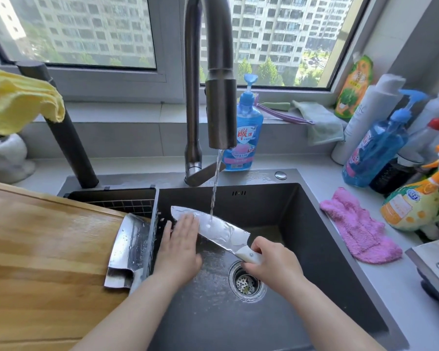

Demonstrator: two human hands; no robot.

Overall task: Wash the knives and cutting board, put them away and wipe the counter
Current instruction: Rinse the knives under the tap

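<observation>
Early stage, washing. Knife at frame centre under the running tap. Right hand grips its handle; left hand flat, fingers straight on the blade. Wet cleaver lies on the board, lower left. Board apparently unwashed. Nothing put away; desk not yet wiped.

Knife handle mostly inside right hand; cutting board cropped left.

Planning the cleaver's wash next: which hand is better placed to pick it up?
Left. The left hand lies open on the knife, beside the cleaver; the right hand grips the knife's handle, farther off.
</observation>
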